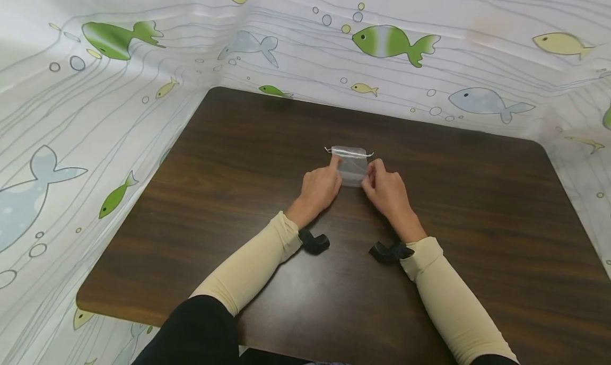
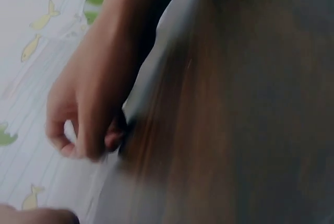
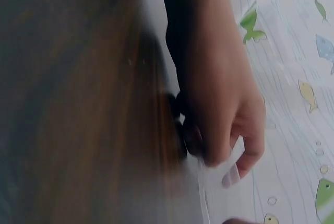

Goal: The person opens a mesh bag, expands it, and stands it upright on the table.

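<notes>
A small sheer white drawstring pouch (image 1: 352, 170) is between both hands in the head view, its gathered top farthest from me. White cord ends stick out at both upper corners. My left hand (image 1: 321, 187) holds its left side, the index finger extended along the edge near the cord. My right hand (image 1: 387, 191) pinches the lower right edge between thumb and index finger. Each wrist view shows a hand with bent fingers at the pouch and a fingertip at the bottom edge. Blur hides the exact contact there, and I cannot tell whether the pouch holds anything.
A dark brown wooden table (image 1: 229, 158) with rounded corners lies under the hands. A white fish-print sheet (image 1: 305, 46) hangs behind it and at the sides. Black wrist cameras (image 1: 315, 243) sit at the ends of the cream sleeves (image 1: 253, 264).
</notes>
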Motion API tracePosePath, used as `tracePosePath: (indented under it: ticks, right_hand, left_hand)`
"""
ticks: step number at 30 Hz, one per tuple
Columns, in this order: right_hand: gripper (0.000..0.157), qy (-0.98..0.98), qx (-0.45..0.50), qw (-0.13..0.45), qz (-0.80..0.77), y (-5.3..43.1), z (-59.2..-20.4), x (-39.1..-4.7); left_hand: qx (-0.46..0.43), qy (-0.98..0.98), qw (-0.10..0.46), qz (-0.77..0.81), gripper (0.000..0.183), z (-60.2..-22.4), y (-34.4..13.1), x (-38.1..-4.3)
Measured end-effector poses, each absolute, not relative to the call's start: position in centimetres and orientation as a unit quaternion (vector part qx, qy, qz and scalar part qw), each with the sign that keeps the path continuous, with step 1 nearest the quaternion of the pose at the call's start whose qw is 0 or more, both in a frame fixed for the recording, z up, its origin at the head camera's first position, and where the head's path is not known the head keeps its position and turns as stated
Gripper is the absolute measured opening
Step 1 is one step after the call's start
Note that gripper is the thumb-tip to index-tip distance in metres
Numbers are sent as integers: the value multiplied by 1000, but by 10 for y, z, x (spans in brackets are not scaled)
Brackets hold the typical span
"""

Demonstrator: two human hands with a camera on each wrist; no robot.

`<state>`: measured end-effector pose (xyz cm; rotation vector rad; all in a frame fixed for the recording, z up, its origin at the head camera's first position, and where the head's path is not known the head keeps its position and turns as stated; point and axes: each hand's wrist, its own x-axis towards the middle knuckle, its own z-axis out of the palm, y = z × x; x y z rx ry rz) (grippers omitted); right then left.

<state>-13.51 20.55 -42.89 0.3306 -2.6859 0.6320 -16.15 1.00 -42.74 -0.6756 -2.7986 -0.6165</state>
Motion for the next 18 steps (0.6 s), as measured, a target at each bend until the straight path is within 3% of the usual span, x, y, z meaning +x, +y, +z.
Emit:
tracePosePath:
  ticks: [15, 18]
  right_hand:
    - [21, -965, 96, 113, 217, 206, -428, -137]
    - [19, -963, 108, 125, 212, 205, -429, -138]
  left_hand:
    - [-219, -940, 59, -256, 41, -427, 13, -160]
    - [-202, -939, 71, -270, 39, -426, 13, -160]
